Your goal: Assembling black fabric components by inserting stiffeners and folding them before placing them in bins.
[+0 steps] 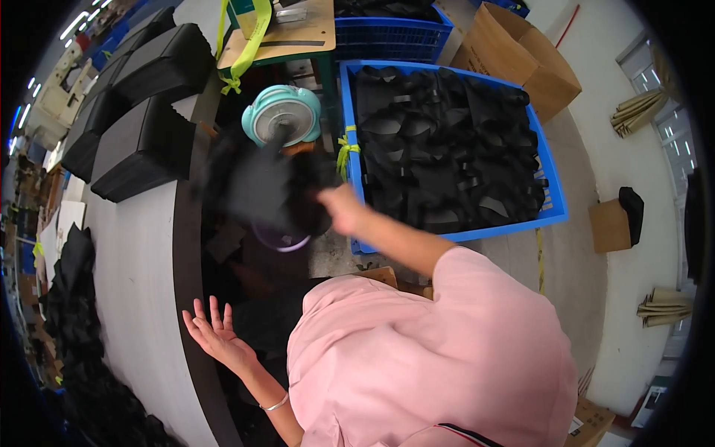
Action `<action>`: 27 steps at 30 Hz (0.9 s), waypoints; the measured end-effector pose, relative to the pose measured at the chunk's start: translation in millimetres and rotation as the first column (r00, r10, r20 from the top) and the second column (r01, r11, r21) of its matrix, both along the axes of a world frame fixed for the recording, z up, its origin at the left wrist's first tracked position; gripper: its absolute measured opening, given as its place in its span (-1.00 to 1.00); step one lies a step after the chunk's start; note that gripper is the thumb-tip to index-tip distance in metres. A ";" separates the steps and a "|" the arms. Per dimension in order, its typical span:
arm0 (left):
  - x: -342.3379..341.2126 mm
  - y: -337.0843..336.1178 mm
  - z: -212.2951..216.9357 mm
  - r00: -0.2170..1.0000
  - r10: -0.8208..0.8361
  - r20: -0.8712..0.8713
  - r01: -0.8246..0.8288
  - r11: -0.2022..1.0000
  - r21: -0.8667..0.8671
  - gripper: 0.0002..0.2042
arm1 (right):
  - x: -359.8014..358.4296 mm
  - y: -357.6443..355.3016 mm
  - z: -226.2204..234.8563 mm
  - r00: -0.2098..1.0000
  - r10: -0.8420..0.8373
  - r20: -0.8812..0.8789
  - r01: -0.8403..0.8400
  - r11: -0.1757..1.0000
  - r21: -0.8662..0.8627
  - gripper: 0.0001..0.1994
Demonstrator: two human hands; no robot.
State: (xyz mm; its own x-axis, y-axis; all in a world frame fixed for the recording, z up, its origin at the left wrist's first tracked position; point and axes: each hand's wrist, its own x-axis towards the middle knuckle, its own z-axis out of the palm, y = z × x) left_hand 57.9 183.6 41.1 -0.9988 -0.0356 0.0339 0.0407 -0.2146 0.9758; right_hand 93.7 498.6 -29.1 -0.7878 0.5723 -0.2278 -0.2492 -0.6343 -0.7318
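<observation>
My right hand (341, 208) is stretched out ahead and grips a black fabric piece (261, 182), which is motion-blurred in the air beside the blue crate (553, 195). The crate is full of several similar black pieces (447, 141). My left hand (216, 331) is held open with fingers spread, palm up, at the dark edge of the grey table (141, 261). It holds nothing. A thin bracelet sits on my left wrist. My pink sleeves fill the lower middle.
Black stacked trays (141, 97) lie on the table's far end. A teal fan (281, 113) stands under a wooden stool (287, 37). Another blue crate (391, 33) and cardboard boxes (521, 56) are behind. A heap of black fabric (74, 328) lies at left.
</observation>
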 end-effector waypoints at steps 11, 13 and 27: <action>8.5 -71.9 -63.9 0.962 0.115 0.248 -0.076 0.984 -0.158 -0.49 | 415.7 315.3 -25.1 0.387 -0.901 0.197 0.882 0.424 0.205 -0.66; 11.0 -77.7 -67.5 0.960 0.130 0.248 -0.083 0.978 -0.192 -0.49 | 475.1 321.9 -16.6 0.197 -0.930 0.311 0.875 0.309 0.372 -0.57; 19.9 -79.3 -70.1 0.960 0.178 0.217 -0.178 0.984 -0.018 -0.71 | 59.6 185.3 -22.2 0.762 -0.648 0.002 -0.279 -0.325 0.903 -0.46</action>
